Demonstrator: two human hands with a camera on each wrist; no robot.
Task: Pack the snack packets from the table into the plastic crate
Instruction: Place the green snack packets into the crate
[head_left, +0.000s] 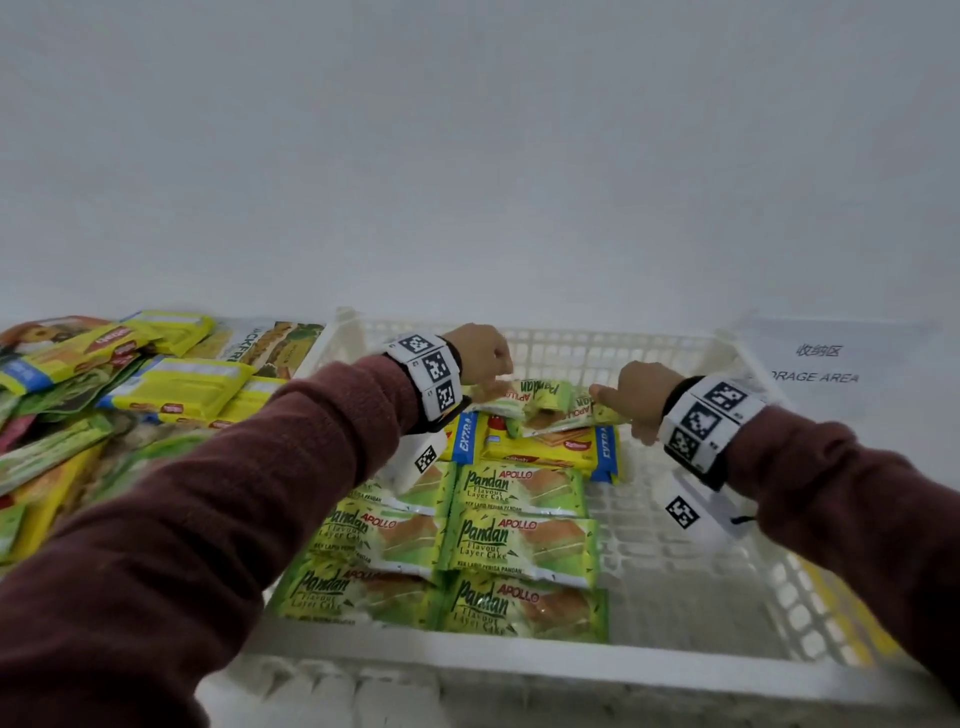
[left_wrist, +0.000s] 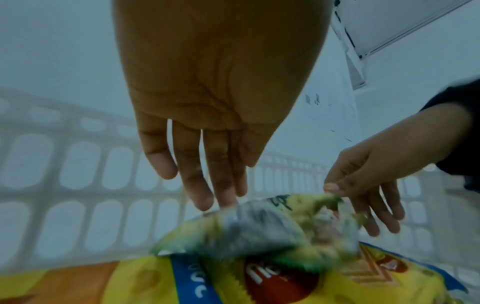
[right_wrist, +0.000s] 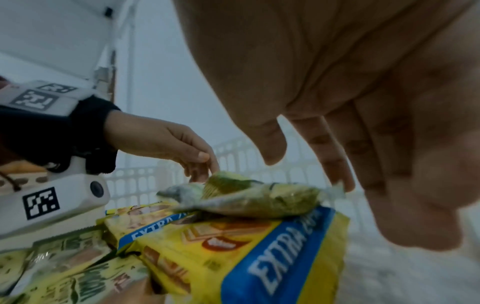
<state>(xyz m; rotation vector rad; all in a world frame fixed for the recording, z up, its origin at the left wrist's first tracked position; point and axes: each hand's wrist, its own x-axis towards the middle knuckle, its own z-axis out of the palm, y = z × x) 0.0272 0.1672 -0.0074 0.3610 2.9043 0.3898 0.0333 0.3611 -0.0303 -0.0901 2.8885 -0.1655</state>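
Note:
A green Pandan cake packet (head_left: 540, 402) hangs just above the yellow wafer packets (head_left: 540, 449) at the far end of the white plastic crate (head_left: 519, 657). My left hand (head_left: 493, 379) pinches its left end, my right hand (head_left: 605, 400) its right end. The left wrist view shows the packet (left_wrist: 272, 226) blurred, with my left fingers (left_wrist: 226, 202) on one end and the right hand (left_wrist: 335, 188) nipping a corner. In the right wrist view the packet (right_wrist: 259, 201) lies over a wafer packet (right_wrist: 233, 246). Several Pandan packets (head_left: 519, 540) lie flat in rows in the crate.
A heap of loose snack packets (head_left: 156, 387) covers the table left of the crate. A paper sign reading storage area (head_left: 815, 364) lies at the back right. The right part of the crate floor (head_left: 675, 571) is bare. A plain wall stands behind.

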